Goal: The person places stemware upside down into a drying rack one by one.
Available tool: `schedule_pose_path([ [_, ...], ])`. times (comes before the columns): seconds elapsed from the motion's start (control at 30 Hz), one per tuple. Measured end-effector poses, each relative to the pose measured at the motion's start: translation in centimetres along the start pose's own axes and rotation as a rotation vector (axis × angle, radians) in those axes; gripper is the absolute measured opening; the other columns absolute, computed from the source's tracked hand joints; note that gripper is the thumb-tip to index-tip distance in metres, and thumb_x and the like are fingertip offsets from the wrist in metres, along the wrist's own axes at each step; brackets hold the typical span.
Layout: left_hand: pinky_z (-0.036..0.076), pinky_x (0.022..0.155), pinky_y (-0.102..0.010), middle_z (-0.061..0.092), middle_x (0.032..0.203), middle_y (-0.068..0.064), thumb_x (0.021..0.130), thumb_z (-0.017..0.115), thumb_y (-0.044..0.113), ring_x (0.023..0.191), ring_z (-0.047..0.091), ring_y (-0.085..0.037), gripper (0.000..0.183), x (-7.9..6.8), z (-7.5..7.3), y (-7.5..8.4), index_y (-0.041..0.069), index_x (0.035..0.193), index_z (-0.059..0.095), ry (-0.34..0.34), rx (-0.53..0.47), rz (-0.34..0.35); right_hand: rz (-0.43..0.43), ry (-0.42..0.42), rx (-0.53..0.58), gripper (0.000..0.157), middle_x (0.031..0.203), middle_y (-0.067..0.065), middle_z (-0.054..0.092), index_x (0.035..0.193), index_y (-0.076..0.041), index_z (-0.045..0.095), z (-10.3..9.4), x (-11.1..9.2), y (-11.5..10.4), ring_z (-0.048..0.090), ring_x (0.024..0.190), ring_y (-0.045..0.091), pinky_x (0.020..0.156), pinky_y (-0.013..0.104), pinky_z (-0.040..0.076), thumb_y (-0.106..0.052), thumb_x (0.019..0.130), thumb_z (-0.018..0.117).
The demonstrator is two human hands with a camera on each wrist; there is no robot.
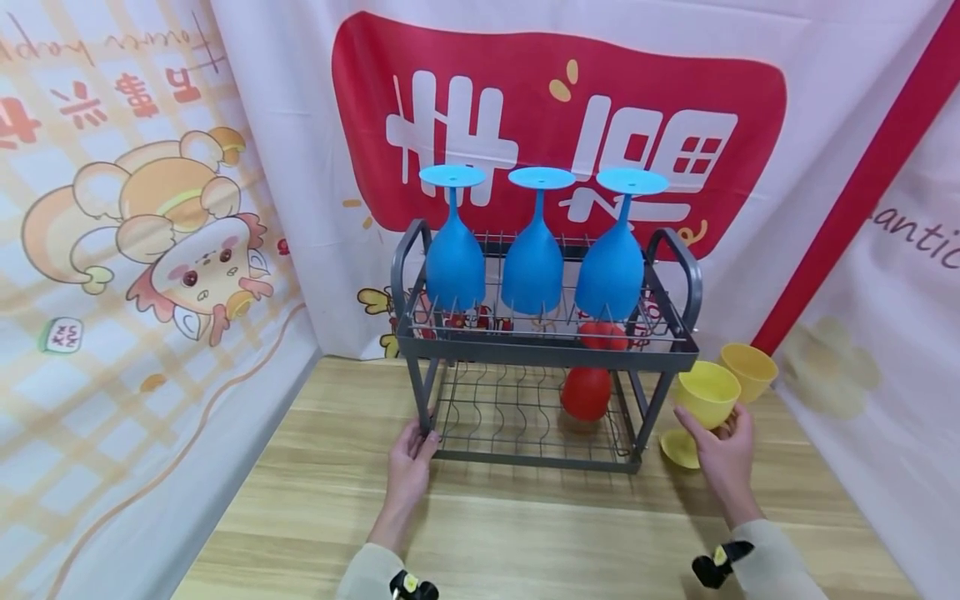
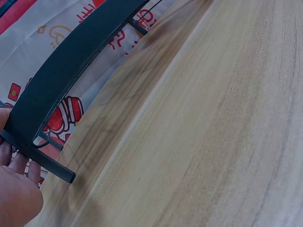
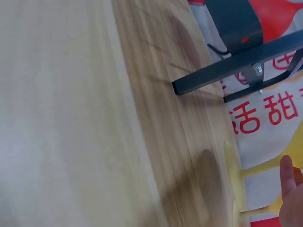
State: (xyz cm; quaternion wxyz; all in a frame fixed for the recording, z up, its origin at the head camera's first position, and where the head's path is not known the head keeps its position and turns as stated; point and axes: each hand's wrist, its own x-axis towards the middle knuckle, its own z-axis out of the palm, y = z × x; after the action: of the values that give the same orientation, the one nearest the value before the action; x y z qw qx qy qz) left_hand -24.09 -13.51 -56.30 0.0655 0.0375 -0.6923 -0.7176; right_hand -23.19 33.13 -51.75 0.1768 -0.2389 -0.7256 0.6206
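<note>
A two-tier dark metal dish rack stands on the wooden table. My left hand grips its lower left front corner; in the left wrist view the fingers curl under the rack's end. Around the bowl of the front yellow goblet, my right hand holds with the thumb on the near left side. This goblet is upright, its foot close to the table beside the rack. Behind it is a second yellow goblet. In the right wrist view a fingertip lies against the yellow bowl.
Upside down on the upper tier sit three blue goblets, the left, middle and right. A red goblet is on the lower tier, toward the right. Printed cloth hangs behind and at both sides of the table.
</note>
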Motion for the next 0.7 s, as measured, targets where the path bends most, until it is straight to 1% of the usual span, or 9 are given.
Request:
schedule_pose_path([
  [0.07, 0.042, 0.123, -0.045, 0.053, 0.159, -0.02, 0.105, 0.058, 0.004, 0.149, 0.05, -0.04, 0.051, 0.0, 0.0, 0.0, 0.008, 0.155, 0.051, 0.002, 0.005, 0.0, 0.004, -0.013, -0.006, 0.095, 0.156, -0.002, 0.046, 0.163, -0.03, 0.028, -0.5, -0.8, 0.0, 0.054, 0.13, 0.013, 0.087, 0.005, 0.049, -0.045, 0.088, 0.086],
  [0.13, 0.042, 0.123, -0.046, 0.054, 0.158, -0.02, 0.105, 0.058, 0.004, 0.149, 0.051, -0.04, 0.051, 0.0, 0.0, 0.1, 0.008, 0.155, 0.051, 0.006, 0.006, 0.002, 0.007, -0.026, -0.004, 0.095, 0.152, -0.004, 0.048, 0.163, -0.029, 0.029, -1.0, -1.6, 0.1, 0.056, 0.124, 0.009, 0.084, 0.006, 0.051, -0.043, 0.088, 0.086],
  [0.23, 0.042, 0.123, -0.047, 0.055, 0.157, -0.02, 0.104, 0.059, 0.004, 0.148, 0.052, -0.04, 0.05, 0.0, 0.0, 0.1, 0.01, 0.154, 0.052, 0.01, 0.008, 0.003, 0.004, -0.035, -0.016, 0.093, 0.137, -0.013, 0.052, 0.162, -0.025, 0.031, -1.5, -2.7, 0.4, 0.057, 0.111, -0.001, 0.081, 0.005, 0.053, -0.039, 0.089, 0.087],
  [0.33, 0.043, 0.122, -0.046, 0.056, 0.156, -0.02, 0.104, 0.06, 0.004, 0.148, 0.052, -0.039, 0.05, 0.1, 0.1, 0.0, 0.011, 0.153, 0.054, 0.012, 0.011, 0.004, 0.007, -0.051, 0.01, 0.088, 0.126, -0.017, 0.054, 0.158, -0.023, 0.034, -2.1, -3.5, 0.9, 0.059, 0.103, -0.006, 0.08, 0.007, 0.055, -0.032, 0.089, 0.088],
  [0.4, 0.044, 0.122, -0.046, 0.056, 0.155, -0.02, 0.104, 0.06, 0.003, 0.147, 0.053, -0.039, 0.049, 0.1, 0.2, 0.0, 0.011, 0.152, 0.055, 0.013, 0.018, 0.009, 0.004, -0.069, 0.021, 0.086, 0.122, -0.019, 0.054, 0.156, -0.024, 0.035, -2.4, -4.0, 1.1, 0.06, 0.1, -0.008, 0.079, 0.008, 0.055, -0.029, 0.089, 0.088],
  [0.53, 0.044, 0.122, -0.047, 0.058, 0.154, -0.02, 0.104, 0.06, 0.004, 0.147, 0.054, -0.038, 0.048, 0.0, 0.2, 0.0, 0.011, 0.151, 0.056, 0.022, 0.029, 0.005, -0.014, -0.094, 0.022, 0.083, 0.123, -0.019, 0.055, 0.154, -0.024, 0.035, -2.7, -5.1, 1.3, 0.061, 0.102, -0.009, 0.082, 0.006, 0.054, -0.025, 0.09, 0.087],
  [0.63, 0.044, 0.122, -0.047, 0.058, 0.154, -0.019, 0.104, 0.06, 0.005, 0.147, 0.054, -0.038, 0.048, 0.0, 0.2, 0.0, 0.013, 0.151, 0.056, 0.027, 0.031, 0.004, -0.054, -0.097, -0.024, 0.083, 0.125, -0.019, 0.054, 0.154, -0.022, 0.036, -2.7, -6.0, 1.1, 0.059, 0.106, -0.01, 0.083, 0.005, 0.053, -0.024, 0.09, 0.087],
  [0.7, 0.043, 0.122, -0.048, 0.058, 0.154, -0.02, 0.104, 0.06, 0.005, 0.147, 0.054, -0.038, 0.048, 0.0, 0.1, 0.0, 0.012, 0.151, 0.056, 0.027, 0.034, 0.011, -0.1, -0.098, -0.075, 0.084, 0.127, -0.019, 0.052, 0.155, -0.019, 0.037, -2.6, -6.6, 0.9, 0.058, 0.106, -0.011, 0.083, 0.004, 0.053, -0.024, 0.089, 0.088],
])
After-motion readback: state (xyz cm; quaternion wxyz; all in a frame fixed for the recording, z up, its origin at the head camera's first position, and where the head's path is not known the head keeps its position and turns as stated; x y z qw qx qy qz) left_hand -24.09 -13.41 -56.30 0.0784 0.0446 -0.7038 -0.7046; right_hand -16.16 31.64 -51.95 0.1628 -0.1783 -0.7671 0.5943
